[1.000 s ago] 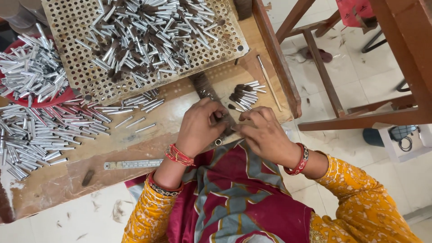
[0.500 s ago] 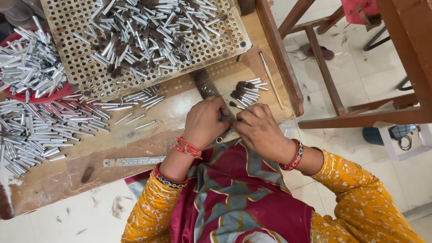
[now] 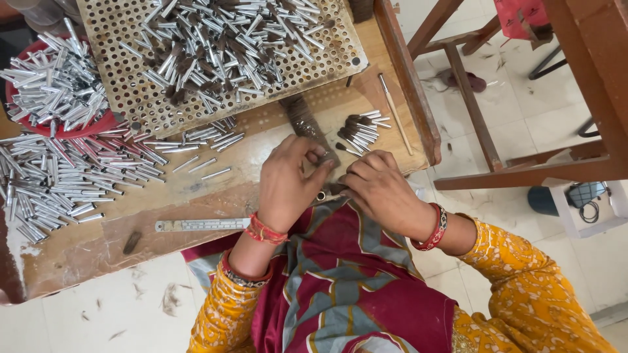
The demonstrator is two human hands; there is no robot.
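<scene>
My left hand [image 3: 288, 183] and my right hand [image 3: 379, 189] meet at the near edge of the wooden work table [image 3: 216, 196]. Between their fingertips sits a small silver metal tube [image 3: 322, 195], pinched from both sides. Just beyond the fingers lies a dark bundle of hair-like fibre [image 3: 307, 127]. To its right is a small pile of tubes with dark tufts in them [image 3: 361, 131]. A thin stick [image 3: 394, 112] lies beside that pile.
A perforated metal tray [image 3: 216, 52] heaped with silver tubes fills the table's far side. More tubes lie in a red dish [image 3: 55, 88] and loose at the left [image 3: 65, 176]. A metal ruler [image 3: 199, 224] lies near the front edge. Wooden furniture legs [image 3: 497, 163] stand at right.
The view has drifted slightly. Both hands stay together at the table edge, their fingers shifting a little around the small tube.
</scene>
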